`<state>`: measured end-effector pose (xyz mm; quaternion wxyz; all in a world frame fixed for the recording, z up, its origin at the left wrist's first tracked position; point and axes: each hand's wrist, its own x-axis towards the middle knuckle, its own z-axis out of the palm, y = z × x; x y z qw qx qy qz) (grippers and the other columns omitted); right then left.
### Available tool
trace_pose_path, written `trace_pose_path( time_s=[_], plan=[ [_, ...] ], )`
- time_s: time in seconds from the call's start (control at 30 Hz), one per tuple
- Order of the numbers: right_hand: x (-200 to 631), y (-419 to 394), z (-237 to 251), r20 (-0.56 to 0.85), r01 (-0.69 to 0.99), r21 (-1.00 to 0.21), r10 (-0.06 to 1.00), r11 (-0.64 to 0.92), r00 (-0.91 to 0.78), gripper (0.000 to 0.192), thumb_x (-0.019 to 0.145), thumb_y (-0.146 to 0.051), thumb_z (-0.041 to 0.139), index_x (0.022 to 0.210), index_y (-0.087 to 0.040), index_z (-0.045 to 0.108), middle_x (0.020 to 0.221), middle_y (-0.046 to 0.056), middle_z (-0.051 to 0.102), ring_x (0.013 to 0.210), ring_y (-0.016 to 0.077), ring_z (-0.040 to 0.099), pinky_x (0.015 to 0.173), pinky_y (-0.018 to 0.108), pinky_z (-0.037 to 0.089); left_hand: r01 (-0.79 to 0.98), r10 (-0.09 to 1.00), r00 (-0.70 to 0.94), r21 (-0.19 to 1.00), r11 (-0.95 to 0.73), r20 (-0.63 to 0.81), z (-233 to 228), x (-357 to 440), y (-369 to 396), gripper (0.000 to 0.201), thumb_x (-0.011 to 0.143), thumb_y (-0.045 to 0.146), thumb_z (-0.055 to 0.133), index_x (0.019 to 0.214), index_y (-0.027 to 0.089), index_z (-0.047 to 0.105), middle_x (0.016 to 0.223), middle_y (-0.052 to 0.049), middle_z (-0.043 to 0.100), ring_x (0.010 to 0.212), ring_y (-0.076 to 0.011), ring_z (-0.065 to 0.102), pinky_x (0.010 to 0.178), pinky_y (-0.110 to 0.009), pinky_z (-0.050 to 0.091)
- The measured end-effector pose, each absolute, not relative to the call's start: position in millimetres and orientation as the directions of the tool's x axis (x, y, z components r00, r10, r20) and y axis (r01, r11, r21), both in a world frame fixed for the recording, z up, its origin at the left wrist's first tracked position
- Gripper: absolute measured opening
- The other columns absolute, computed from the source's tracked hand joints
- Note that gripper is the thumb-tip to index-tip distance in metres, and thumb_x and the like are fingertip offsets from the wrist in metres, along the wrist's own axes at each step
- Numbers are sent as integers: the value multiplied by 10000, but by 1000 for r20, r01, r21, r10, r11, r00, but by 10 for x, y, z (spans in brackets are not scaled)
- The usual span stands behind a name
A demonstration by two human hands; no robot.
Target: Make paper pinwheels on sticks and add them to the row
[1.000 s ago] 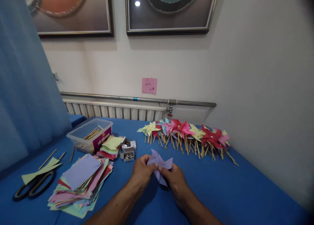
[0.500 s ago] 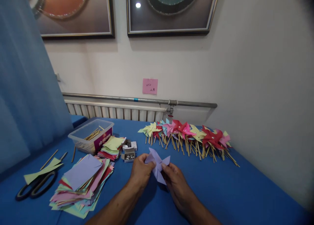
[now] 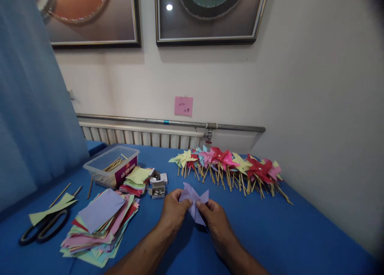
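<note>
Lilac paper, folded into a pinwheel shape (image 3: 194,200), is pinched between both hands just above the bench (image 3: 285,231): the left hand (image 3: 174,209) grips its left side, the right hand (image 3: 213,217) its lower right, fingertips meeting at the centre. The bench is covered in blue cloth and stands against a white wall (image 3: 315,87), with a radiator (image 3: 138,135) and a grey pipe (image 3: 168,122) along the back. A pink note (image 3: 183,105) is stuck to the wall; two framed pictures (image 3: 207,15) hang higher up, and a blue curtain (image 3: 30,107) is seen at left. Beyond the hands, finished pinwheels on sticks (image 3: 231,167) are lined in a row. Left of the hands a small open box of metal pins (image 3: 157,190) is set, then a clear plastic tub (image 3: 111,166) holding wooden sticks, and two stacks of coloured paper squares (image 3: 100,223). Scissors (image 3: 43,227) lie at far left. Compared with half a second earlier, the paper has been turned slightly and its points drawn in closer between the fingers.
</note>
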<state>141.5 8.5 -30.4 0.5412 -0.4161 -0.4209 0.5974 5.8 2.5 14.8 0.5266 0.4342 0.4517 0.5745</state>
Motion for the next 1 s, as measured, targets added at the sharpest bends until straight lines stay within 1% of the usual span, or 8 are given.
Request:
trace_pose_path(
  time_s=[0.13, 0.37, 0.57, 0.73, 0.87, 0.93, 1.0],
  plan=[
    [1416, 96, -335, -43, -280, -959, 999, -51, -33, 465, 650, -529, 844, 882, -142, 731, 698, 53, 749, 607, 197, 660, 557, 269, 477, -216, 998, -62, 976, -38, 25, 166, 65, 13, 191, 556, 252, 746, 687, 137, 669, 602, 19, 600, 543, -112, 486, 559, -234, 379],
    [1414, 95, -332, -33, -275, -961, 999, -34, -9, 458, 648, -485, 835, 939, -142, 749, 745, 60, 764, 619, 196, 657, 561, 269, 471, -222, 998, -49, 974, -37, 26, 134, 74, 24, 168, 566, 232, 721, 690, 136, 662, 597, 22, 607, 543, -111, 487, 555, -229, 371],
    [1414, 96, -311, -63, -251, -966, 998, -56, 23, 420, 618, -449, 832, 880, -130, 755, 671, 38, 734, 535, 158, 596, 515, 252, 433, -225, 999, -29, 974, -30, 24, 137, 78, 11, 169, 575, 223, 736, 699, 134, 665, 613, 16, 624, 549, -110, 503, 566, -228, 382],
    [1415, 28, -220, -64, -246, -968, 998, -56, 27, 367, 658, -417, 807, 876, -128, 749, 660, 22, 718, 546, 145, 588, 537, 243, 432, -227, 999, -34, 973, -32, 24, 141, 81, 0, 201, 583, 247, 757, 721, 133, 665, 640, -4, 650, 575, -127, 539, 584, -236, 411],
    [1429, 5, -200, -57, -249, -967, 998, -50, 23, 359, 668, -417, 799, 871, -128, 735, 675, 30, 717, 566, 160, 603, 553, 258, 449, -105, 985, -125, 986, -131, 118, 153, 49, -4, 179, 659, 287, 732, 735, 147, 651, 619, 21, 595, 570, -114, 504, 565, -225, 386],
    [1433, 3, -206, -56, -249, -967, 998, -51, 12, 369, 674, -424, 794, 884, -127, 730, 690, 37, 720, 579, 169, 612, 560, 265, 459, -16, 971, -143, 981, -194, 190, 162, 27, -16, 137, 725, 288, 686, 746, 158, 646, 625, 35, 562, 574, -108, 482, 561, -222, 371],
    [1433, -1, -211, -56, -257, -965, 998, -55, -4, 376, 687, -424, 785, 907, -125, 727, 705, 38, 724, 585, 167, 615, 568, 265, 461, 96, 953, -138, 961, -259, 271, 170, 8, -39, 107, 786, 271, 633, 777, 167, 659, 670, 25, 577, 618, -120, 507, 589, -231, 386]
  ],
)
